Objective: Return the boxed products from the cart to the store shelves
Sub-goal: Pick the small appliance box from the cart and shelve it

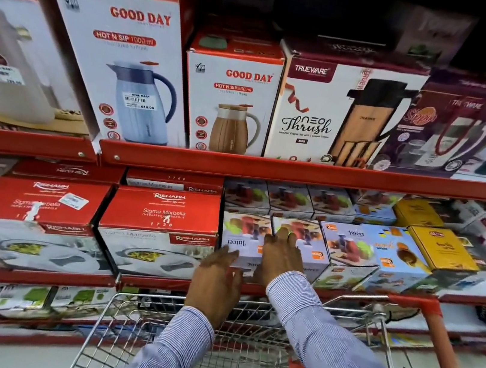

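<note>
A lilac juicer box stands at the front of the middle shelf, between a red casserole box and more juicer boxes. My left hand presses flat against its front face with fingers spread. My right hand lies palm down over its top right edge and the neighbouring juicer box. Neither hand closes around a box. The wire cart stands below my arms; the part of its basket that shows holds no box.
Red Rishabh casserole boxes fill the middle shelf's left. Blue juicer boxes and yellow boxes sit to the right. Flask and jug boxes line the upper shelf. The cart's red handle runs at lower right.
</note>
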Demonstrator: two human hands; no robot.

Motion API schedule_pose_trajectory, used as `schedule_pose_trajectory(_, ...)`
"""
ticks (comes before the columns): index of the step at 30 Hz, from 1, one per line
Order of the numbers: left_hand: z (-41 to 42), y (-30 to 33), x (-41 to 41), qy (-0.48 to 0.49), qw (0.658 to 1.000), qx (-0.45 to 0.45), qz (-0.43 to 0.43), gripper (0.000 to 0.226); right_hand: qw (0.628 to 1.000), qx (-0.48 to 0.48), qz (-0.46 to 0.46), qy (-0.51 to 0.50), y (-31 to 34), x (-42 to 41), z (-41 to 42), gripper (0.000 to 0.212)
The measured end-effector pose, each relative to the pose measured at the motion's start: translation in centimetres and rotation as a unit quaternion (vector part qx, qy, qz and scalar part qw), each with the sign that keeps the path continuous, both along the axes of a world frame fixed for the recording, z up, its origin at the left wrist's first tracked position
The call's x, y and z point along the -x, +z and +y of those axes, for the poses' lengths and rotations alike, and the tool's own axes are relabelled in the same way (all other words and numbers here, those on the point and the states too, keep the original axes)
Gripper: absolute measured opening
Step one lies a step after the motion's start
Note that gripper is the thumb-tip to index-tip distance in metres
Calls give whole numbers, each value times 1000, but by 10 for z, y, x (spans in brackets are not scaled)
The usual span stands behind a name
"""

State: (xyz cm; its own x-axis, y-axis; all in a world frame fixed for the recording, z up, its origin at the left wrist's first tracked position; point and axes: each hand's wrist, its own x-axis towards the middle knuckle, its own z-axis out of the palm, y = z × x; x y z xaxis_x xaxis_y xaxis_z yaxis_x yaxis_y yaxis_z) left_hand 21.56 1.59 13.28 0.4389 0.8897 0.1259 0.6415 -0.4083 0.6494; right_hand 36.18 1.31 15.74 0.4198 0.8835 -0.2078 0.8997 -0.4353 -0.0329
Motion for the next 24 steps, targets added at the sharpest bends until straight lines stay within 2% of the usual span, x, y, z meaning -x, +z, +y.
schedule_pose_trajectory(2,4,13,-2,-54,994,-88,40,43,1000,16,-14,22,7,-9,-1,73)
schedule_pose_trajectory(4,22,28,-5,-101,966,-214,103,49,997,23,-33,66,11,-19,4,89)
schedule_pose_trajectory(6,45,46,-13,-163,933,-259,191,62,993,33,-35,111,14,-32,13,110)
schedule_pose_trajectory(9,81,60,-26,-215,875,-250,354,87,986,46,-40,157,15,-43,30,125)
schedule_pose_trajectory(11,92,61,-35,-233,833,-245,437,95,982,50,-43,177,15,-48,36,128)
schedule_pose_trajectory(16,96,56,-53,-272,769,-204,541,95,975,58,-41,212,13,-51,46,128)
schedule_pose_trajectory(18,96,54,-60,-275,759,-190,559,97,973,61,-38,218,11,-54,49,125)
schedule_pose_trajectory(24,100,50,-70,-253,772,-149,563,106,973,58,-21,221,3,-60,48,120)
